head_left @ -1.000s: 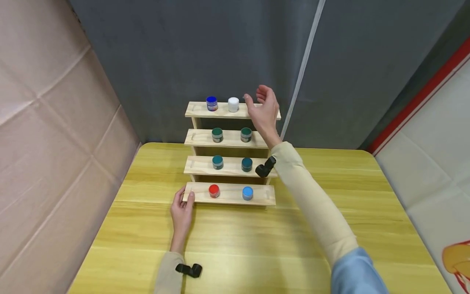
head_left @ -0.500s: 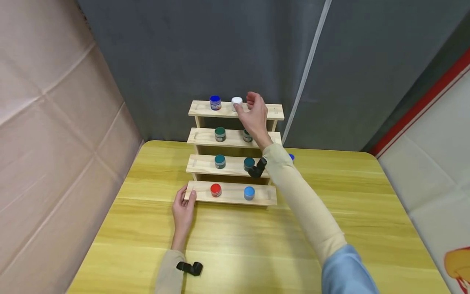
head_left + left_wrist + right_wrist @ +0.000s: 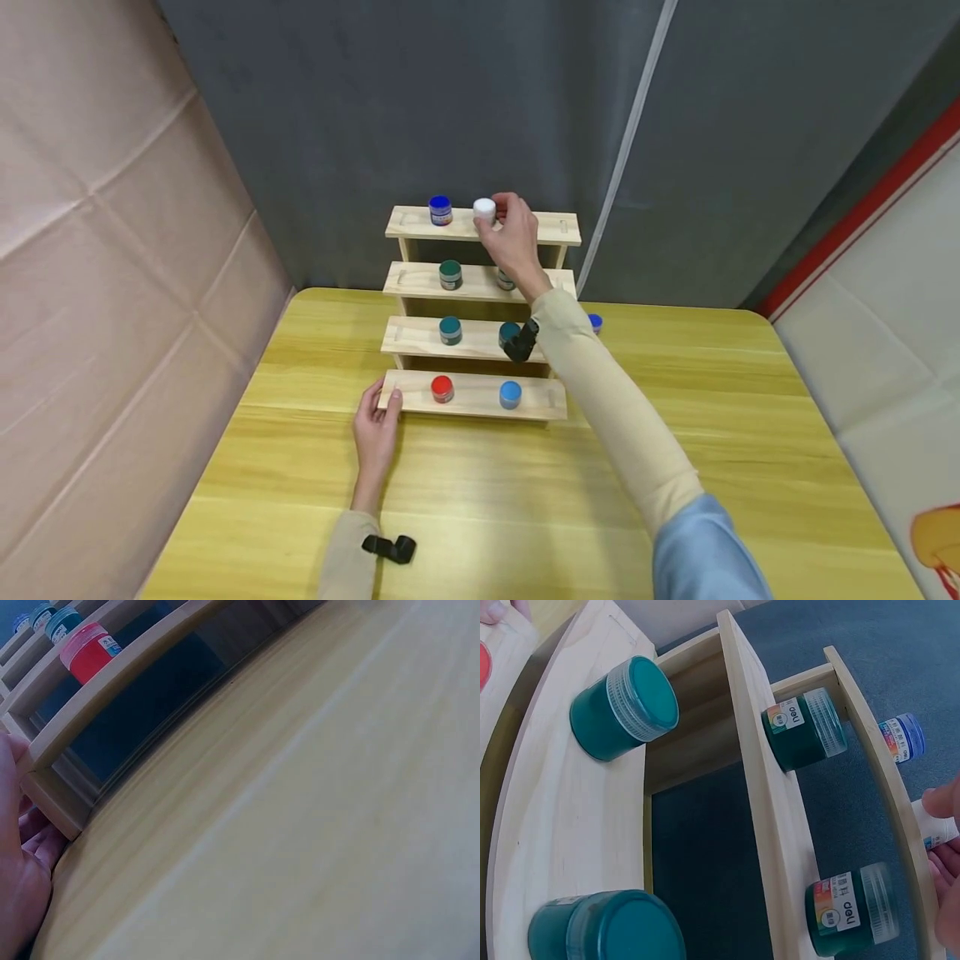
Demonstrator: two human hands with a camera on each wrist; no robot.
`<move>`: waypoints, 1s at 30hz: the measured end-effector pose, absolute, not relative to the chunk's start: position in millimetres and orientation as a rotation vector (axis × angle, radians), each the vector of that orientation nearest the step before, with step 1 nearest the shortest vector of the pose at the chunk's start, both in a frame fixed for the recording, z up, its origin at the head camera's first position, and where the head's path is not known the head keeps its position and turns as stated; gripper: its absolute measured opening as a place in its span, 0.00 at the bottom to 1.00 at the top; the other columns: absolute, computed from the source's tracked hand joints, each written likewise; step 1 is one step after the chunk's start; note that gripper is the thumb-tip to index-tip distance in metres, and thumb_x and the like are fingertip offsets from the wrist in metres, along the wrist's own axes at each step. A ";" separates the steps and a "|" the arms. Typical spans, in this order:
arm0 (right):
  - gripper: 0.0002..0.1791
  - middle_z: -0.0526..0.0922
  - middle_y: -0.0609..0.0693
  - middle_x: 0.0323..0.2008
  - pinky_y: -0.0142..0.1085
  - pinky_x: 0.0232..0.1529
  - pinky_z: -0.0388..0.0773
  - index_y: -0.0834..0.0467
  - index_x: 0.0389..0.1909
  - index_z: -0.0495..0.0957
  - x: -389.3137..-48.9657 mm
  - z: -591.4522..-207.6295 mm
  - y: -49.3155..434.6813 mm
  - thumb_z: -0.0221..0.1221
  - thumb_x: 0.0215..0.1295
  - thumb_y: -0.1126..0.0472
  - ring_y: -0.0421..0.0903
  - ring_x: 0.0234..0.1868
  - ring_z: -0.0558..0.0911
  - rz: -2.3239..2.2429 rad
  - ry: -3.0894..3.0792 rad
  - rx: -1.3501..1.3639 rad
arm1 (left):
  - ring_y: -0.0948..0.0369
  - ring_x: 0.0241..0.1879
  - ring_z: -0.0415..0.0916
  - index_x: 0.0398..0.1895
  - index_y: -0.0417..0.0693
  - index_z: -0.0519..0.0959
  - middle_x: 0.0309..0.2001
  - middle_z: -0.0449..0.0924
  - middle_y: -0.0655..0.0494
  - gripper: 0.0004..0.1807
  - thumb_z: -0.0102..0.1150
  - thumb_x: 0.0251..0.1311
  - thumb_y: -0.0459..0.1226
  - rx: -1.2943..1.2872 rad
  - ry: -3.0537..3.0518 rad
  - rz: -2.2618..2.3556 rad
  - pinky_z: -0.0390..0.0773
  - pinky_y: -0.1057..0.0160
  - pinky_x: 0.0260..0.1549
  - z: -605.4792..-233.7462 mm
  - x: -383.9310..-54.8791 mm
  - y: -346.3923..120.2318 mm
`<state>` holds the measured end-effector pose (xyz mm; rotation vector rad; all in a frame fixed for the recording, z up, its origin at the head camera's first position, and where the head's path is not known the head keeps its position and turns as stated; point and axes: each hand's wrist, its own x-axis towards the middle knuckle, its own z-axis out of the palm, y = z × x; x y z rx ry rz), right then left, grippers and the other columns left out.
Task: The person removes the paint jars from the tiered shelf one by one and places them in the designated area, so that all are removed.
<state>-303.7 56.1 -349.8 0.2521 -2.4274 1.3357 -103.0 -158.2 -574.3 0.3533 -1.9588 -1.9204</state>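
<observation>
A tiered wooden display shelf [image 3: 480,333] stands on the table with paint jars on its steps. On the top step, my right hand [image 3: 513,237] pinches a white paint jar [image 3: 483,208] between thumb and fingers; the right wrist view catches the same white jar [image 3: 932,823] at its edge. Left of it sits a dark blue jar [image 3: 440,211]. My left hand [image 3: 376,427] grips the left end of the bottom step, thumb on top. A red jar [image 3: 442,388] and a light blue jar [image 3: 510,394] sit on that step. Several green and teal jars [image 3: 804,729] occupy the middle steps, partly behind my right arm.
Another blue-lidded jar [image 3: 595,322] stands on the table right of the shelf, partly hidden by my right sleeve. The wooden table [image 3: 480,508] ends at a grey curtain [image 3: 420,108] behind the shelf. A pale cloth wall [image 3: 127,275] borders the left side.
My right hand has moved left along the top step, and its thumb and fingers have closed on the white jar. My left hand has kept its grip on the bottom step.
</observation>
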 end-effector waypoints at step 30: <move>0.21 0.85 0.63 0.52 0.41 0.58 0.83 0.68 0.55 0.80 -301.5 -345.5 85.3 0.71 0.67 0.63 0.55 0.51 0.86 1.324 -2.130 0.257 | 0.79 0.41 0.79 0.71 0.35 0.72 0.66 0.79 0.30 0.25 0.60 0.76 0.34 0.414 -2.030 -1.912 0.80 0.81 0.42 -566.9 -103.1 -161.7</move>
